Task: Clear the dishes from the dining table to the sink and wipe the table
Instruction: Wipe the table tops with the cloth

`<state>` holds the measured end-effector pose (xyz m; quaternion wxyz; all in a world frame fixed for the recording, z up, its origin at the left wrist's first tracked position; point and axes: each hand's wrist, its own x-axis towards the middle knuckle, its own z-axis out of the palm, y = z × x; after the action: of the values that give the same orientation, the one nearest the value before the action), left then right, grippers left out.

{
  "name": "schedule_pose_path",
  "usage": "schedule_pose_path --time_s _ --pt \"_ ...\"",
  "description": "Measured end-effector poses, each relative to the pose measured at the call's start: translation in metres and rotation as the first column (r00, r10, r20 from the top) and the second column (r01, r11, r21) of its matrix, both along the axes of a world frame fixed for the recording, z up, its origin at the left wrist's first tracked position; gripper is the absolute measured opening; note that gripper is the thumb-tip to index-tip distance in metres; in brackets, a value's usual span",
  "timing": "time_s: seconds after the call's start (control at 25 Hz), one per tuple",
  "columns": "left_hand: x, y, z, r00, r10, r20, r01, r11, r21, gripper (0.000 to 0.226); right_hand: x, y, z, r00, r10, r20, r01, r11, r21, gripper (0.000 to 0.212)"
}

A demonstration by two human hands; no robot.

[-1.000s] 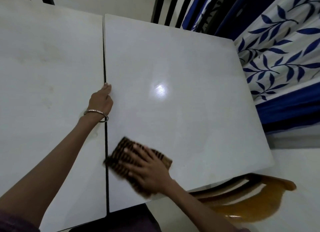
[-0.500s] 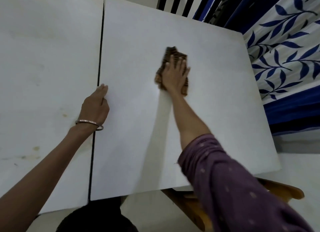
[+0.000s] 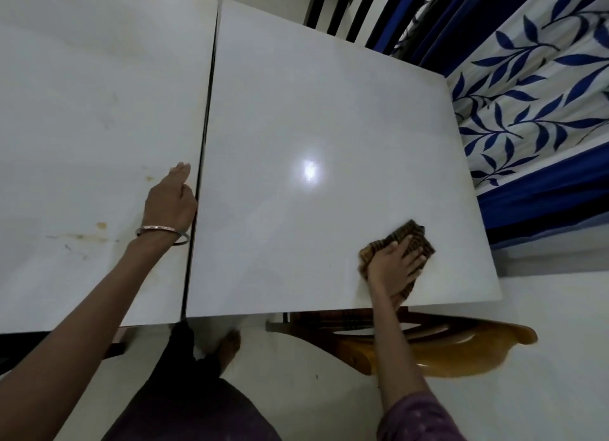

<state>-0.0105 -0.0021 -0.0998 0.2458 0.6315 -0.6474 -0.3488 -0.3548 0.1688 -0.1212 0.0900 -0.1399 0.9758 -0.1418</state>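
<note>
Back from mid-table: right hand [image 3: 393, 269] spread flat on ribbed brown cloth [image 3: 413, 241] (near glossy table [image 3: 296, 111] corner).

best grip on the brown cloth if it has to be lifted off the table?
Probably pinch the cloth at its exposed far corner, coming from above on the curtain side. It lies flat under the right hand, so that corner is the only free part.

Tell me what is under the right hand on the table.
A brown striped cloth lies flat under the right hand on the table. The cloth's middle is covered.
</note>
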Motion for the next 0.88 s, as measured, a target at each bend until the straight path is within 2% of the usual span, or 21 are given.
schedule_pose_path --time_s 0.08,0.16,0.24,0.32,0.4,0.44,0.52,0.64,0.88 --pt "0.001 0.005 0.004 1.0 0.026 -0.016 -0.026 1.0 0.015 0.046 0.053 0.011 -0.012 0.98 0.195 -0.045 -0.195 0.981 0.02 0.052" --pt "-0.002 0.009 0.009 0.998 0.039 -0.042 -0.038 0.999 0.027 0.046 0.113 0.013 -0.021 0.906 0.412 -0.096 -0.411 0.911 0.031 0.052" --pt "-0.005 0.013 0.014 0.996 0.061 -0.071 -0.059 0.998 0.034 0.046 0.171 0.003 -0.025 0.771 0.625 -0.121 -0.63 0.777 0.001 0.051" --pt "-0.007 0.014 0.02 0.992 0.076 -0.099 -0.073 0.997 0.031 0.045 0.218 -0.007 -0.028 0.568 0.811 -0.14 -0.821 0.571 -0.019 0.05" --pt "-0.005 0.016 0.028 0.987 0.107 -0.123 -0.104 0.994 0.028 0.045 0.252 -0.009 -0.032 0.4 0.904 -0.15 -0.916 0.398 -0.045 0.05" --pt "-0.001 0.016 0.034 0.981 0.138 -0.139 -0.135 0.99 0.029 0.045 0.267 -0.008 -0.034 0.344 0.927 -0.152 -0.939 0.339 -0.057 0.049" --pt "0.013 0.016 0.043 0.965 0.201 -0.171 -0.199 0.98 0.031 0.045 0.295 -0.009 -0.038 0.287 0.945 -0.159 -0.958 0.28 -0.065 0.048" --pt "0.049 0.01 0.055 0.923 0.33 -0.197 -0.329 0.944 0.036 0.045 0.339 -0.021 -0.037 0.311 0.941 -0.129 -0.95 0.304 -0.074 0.049" --pt "0.134 -0.015 0.06 0.743 0.631 -0.224 -0.635 0.77 0.063 0.048 0.398 -0.052 -0.024 0.522 0.853 0.013 -0.847 0.521 -0.107 0.056"
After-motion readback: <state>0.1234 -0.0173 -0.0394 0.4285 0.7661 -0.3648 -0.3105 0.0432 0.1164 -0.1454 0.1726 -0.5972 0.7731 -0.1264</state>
